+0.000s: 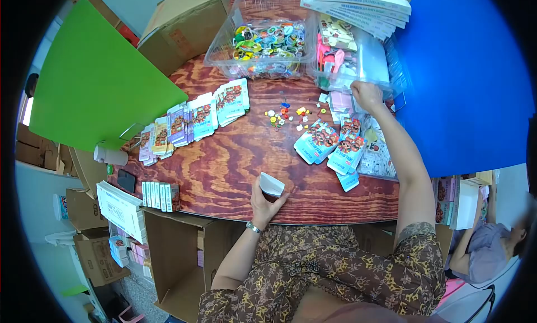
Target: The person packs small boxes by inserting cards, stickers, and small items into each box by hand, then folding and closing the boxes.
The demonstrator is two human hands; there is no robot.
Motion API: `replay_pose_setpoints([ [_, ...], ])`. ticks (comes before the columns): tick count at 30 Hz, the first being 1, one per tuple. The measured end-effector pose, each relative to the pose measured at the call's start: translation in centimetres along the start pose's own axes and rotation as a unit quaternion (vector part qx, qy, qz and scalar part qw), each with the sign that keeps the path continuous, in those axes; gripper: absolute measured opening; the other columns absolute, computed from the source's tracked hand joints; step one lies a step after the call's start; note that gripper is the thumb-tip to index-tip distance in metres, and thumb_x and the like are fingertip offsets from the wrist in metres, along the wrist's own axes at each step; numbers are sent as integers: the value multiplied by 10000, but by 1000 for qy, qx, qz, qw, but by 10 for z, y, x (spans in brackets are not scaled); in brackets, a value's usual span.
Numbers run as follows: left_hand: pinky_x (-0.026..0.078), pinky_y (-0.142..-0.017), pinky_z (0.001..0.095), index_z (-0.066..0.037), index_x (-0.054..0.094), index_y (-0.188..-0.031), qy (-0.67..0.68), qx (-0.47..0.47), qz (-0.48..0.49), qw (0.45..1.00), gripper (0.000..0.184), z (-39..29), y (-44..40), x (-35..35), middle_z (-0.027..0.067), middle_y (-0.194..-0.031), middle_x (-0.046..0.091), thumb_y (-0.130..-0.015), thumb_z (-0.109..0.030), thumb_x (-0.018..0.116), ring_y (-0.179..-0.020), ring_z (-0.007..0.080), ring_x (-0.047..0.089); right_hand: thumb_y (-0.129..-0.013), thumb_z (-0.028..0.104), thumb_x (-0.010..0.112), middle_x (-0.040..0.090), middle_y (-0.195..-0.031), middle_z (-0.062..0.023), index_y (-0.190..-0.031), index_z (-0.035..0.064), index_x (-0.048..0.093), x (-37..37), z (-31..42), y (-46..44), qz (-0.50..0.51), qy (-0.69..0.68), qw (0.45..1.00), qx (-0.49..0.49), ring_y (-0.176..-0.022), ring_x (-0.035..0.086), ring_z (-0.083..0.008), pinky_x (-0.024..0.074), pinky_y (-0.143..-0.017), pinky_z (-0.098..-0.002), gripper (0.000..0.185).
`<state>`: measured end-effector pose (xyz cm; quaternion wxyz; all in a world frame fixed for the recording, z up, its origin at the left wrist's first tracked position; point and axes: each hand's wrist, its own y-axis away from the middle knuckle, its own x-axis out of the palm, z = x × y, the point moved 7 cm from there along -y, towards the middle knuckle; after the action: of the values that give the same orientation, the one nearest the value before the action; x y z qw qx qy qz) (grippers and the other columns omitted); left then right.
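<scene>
Near the table's front edge my left hand (265,205) is wrapped round a small white box (272,185), whose top faces the camera. My right hand (366,95) reaches to the front rim of a clear plastic bin (363,65) at the back right; its fingers are bent together, and what they hold, if anything, is hidden. Below that hand lie light purple cards (340,102). Blue and white printed packets (318,139) are spread to the left of my right forearm. Small colourful charms (285,113) lie scattered at the middle of the table.
A clear bin of colourful bands (268,43) stands at the back, beside a cardboard box (184,32). Stacks of printed packets (202,115) line the left, near a phone (126,181). Green (100,82) and blue (464,82) panels flank the table. Another person (486,250) is at far right.
</scene>
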<state>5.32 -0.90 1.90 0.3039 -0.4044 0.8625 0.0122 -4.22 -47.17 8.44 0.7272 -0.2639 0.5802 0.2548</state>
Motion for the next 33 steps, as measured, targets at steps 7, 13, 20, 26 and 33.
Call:
replay_pose_setpoints([
  [7,516,-865,419,12,385,-1394,-27,19,-8,999,945,0,0,1,188,-1159,586,-662,-253,919,-1022,328,623,-910,259,592,723,-1007,-142,-1066,186,716,4,-1,-8,-24,-19,1000,-1,-947,692,-360,539,-837,-500,213],
  [13,513,-889,423,23,401,-1389,-12,5,-8,1000,917,-5,-1,-1,208,-1219,568,-674,-242,911,-1071,346,615,-916,375,606,691,-1057,-149,-1187,162,643,28,-2,10,43,9,999,-24,-994,668,-373,531,-845,-506,346],
  [20,516,-879,413,27,393,-1394,-1,-4,8,1000,912,4,2,2,197,-1188,573,-688,-234,908,-1052,326,619,-943,513,516,709,-1072,-174,-1109,183,706,19,-25,48,150,5,988,38,-1052,664,-375,523,-870,-523,415],
  [26,513,-893,413,33,393,-1397,4,-1,9,1000,920,5,2,2,203,-1214,567,-684,-236,910,-1074,336,611,-946,524,508,720,-1053,-162,-1113,190,716,23,-10,79,210,1,977,37,-1027,673,-352,514,-877,-505,427],
  [33,508,-906,420,39,394,-1397,0,-4,8,1000,930,5,2,3,214,-1250,552,-679,-245,913,-1097,348,602,-950,506,517,720,-1019,-158,-1150,180,700,15,20,80,94,-33,993,-64,-1012,674,-345,521,-851,-502,424],
])
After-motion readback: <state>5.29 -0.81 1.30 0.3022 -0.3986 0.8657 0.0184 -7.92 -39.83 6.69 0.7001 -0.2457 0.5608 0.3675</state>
